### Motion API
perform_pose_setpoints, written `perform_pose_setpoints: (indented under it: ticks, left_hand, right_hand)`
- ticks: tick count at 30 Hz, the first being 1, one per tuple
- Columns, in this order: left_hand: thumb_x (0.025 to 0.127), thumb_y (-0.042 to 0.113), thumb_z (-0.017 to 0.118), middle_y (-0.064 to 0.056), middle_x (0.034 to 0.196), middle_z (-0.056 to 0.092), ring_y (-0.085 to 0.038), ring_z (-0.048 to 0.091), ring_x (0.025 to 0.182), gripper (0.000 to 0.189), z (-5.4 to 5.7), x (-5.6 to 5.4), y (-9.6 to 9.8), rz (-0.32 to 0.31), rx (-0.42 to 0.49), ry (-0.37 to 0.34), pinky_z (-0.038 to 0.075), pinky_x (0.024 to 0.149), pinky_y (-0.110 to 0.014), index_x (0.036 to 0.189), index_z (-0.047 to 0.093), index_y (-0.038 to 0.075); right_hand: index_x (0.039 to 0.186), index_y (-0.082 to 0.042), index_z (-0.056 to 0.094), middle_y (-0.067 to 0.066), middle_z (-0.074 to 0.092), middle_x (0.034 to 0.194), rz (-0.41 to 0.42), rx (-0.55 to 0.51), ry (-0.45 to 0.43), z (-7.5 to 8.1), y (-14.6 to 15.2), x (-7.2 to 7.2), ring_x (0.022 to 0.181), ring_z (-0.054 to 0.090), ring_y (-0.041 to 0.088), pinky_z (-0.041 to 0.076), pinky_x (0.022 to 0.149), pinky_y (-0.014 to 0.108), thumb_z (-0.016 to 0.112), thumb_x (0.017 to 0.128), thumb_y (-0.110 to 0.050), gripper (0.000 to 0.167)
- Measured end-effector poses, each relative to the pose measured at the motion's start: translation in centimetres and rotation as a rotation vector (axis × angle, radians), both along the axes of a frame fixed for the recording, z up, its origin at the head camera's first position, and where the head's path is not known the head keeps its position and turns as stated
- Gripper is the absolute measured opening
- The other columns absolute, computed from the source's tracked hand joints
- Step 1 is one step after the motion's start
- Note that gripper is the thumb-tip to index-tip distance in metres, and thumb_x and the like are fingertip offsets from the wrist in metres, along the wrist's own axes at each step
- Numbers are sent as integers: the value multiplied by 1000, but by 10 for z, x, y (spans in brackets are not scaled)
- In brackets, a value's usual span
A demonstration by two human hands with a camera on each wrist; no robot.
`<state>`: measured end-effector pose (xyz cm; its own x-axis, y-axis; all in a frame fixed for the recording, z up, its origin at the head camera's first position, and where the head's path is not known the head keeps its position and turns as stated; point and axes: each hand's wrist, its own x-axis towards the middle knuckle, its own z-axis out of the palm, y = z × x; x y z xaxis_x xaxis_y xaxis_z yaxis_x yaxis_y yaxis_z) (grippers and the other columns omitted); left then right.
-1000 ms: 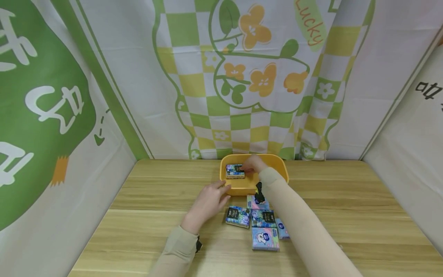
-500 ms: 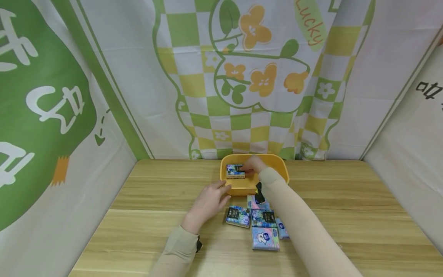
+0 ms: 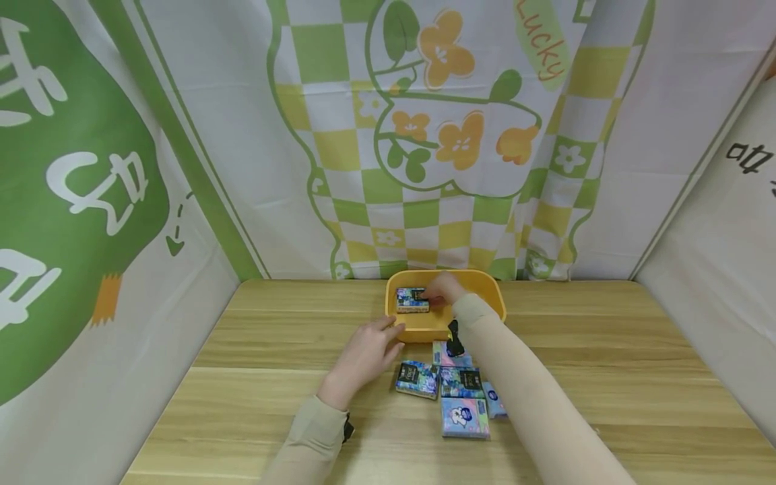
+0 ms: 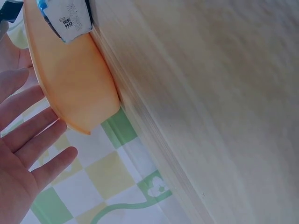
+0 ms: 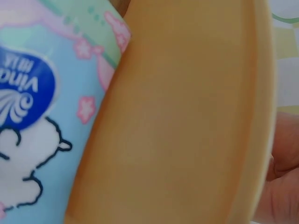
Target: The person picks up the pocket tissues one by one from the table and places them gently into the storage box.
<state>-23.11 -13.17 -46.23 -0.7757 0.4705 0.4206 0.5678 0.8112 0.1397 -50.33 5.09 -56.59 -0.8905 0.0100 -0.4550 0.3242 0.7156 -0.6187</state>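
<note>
Currently I'm watching from afar as the person's right hand [image 3: 445, 289] is touching the right end of a floral tissue pack [image 3: 412, 303], which is lying inside the yellow bin [image 3: 418, 335], toward its left end. The fingers are bending down, but I'm not managing to tell whether they are pinching; in the right wrist view the bin wall is hiding their tips. The left hand [image 3: 366, 347] is resting on the near left part of the rim, its fingers spreading wide and gripping nothing.

Nearer on the table [image 3: 254, 377], five more packs are lying close together: a pastel pack [image 3: 444, 357] just beside the near wall, two floral ones left and centre, another pastel one nearest, and one at right that the forearm is partly covering.

As for trouble, I'm worrying most about the bin sliding: it's sitting near the far edge by the curtain [image 3: 388, 202], and only light fingers seem to be steadying it, so a hard push on the pack could be shifting everything. I'm also eyeing the black wrist strap [image 3: 455, 339], which is hanging low enough to be snagging the rim or nudging that pastel pack.
</note>
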Motion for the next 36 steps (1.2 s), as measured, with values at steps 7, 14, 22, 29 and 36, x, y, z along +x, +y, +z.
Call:
perform_pose_setpoints:
  ticks: [7, 14, 22, 29, 36]
  left_hand:
    - [88, 22, 67, -18, 122, 63, -31, 62, 109, 32, -1, -1, 1, 1, -5, 13, 53, 94, -42, 116, 68, 7]
    - [87, 21, 68, -19, 120, 63, -31, 63, 109, 32, -2, -2, 2, -4, 1, 30, 53, 94, -42, 115, 68, 6]
    - [88, 22, 67, -18, 120, 64, -31, 63, 108, 31, -3, -4, 1, 1, -21, 46, 53, 94, -42, 115, 68, 6]
    - [88, 20, 67, -20, 119, 64, -33, 62, 108, 30, 0, -3, 2, -2, -16, 32, 52, 95, -44, 114, 68, 5]
    - [88, 22, 67, -19, 119, 64, -32, 62, 108, 31, -1, -4, 3, -4, -12, 32, 52, 95, -44, 114, 68, 6]
  right_hand:
    - [83, 2, 68, 6, 60, 65, -11, 6, -8, 86, -6, 73, 54, 58, 15, 57, 55, 27, 79, 76, -20, 25]
    - [101, 5, 65, 10, 65, 79, -22, -107, 28, 115, 1, 105, 63, 62, 17, 60, 72, 34, 70, 84, -14, 26]
    - [118, 4, 61, 22, 66, 113, 39, -120, 40, 129, 8, 116, 102, 65, 33, 55, 91, 41, 63, 89, -21, 38]
    - [116, 2, 60, 19, 68, 106, 62, -90, 76, 134, 12, 121, 95, 67, 29, 56, 89, 40, 64, 89, -26, 38]
    - [126, 0, 52, 17, 67, 104, 111, -46, 132, 144, 17, 127, 91, 68, 28, 56, 84, 40, 64, 90, -25, 45]
